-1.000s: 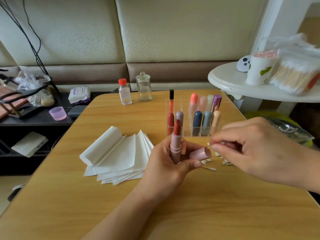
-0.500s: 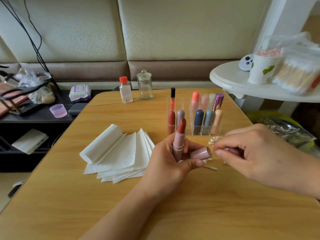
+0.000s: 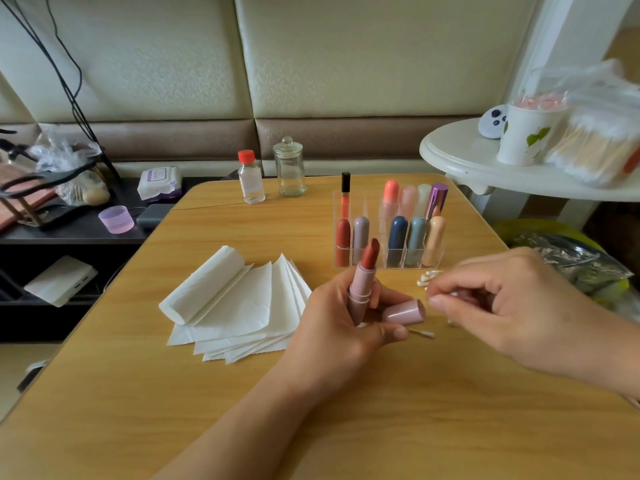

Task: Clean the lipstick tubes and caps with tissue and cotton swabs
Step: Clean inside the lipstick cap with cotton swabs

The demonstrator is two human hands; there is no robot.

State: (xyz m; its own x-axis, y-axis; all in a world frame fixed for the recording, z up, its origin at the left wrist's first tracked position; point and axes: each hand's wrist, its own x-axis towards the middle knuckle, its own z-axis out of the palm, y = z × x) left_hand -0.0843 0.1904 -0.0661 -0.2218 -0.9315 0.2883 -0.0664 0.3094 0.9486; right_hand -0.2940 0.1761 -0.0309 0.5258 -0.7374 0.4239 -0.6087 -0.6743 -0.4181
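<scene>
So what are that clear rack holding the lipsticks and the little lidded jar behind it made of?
The clear compartmented lipstick rack looks like acrylic or similar hard plastic: thin, flat, see-through walls with bright edges. The small clear jar with a knobbed lid looks like glass, with thicker glossy walls, though clear plastic cannot be ruled out.

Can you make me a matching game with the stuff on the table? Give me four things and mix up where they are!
Things:
1. open lipstick
2. pink cap
3. tissues
4. glass jar

Places:
A. spread flat on the table, left of the hands
B. at the far edge, beside the red-capped bottle
C. upright in the left hand
D. lying sideways in the left hand's fingers

Pairs: 1-C, 2-D, 3-A, 4-B
</scene>
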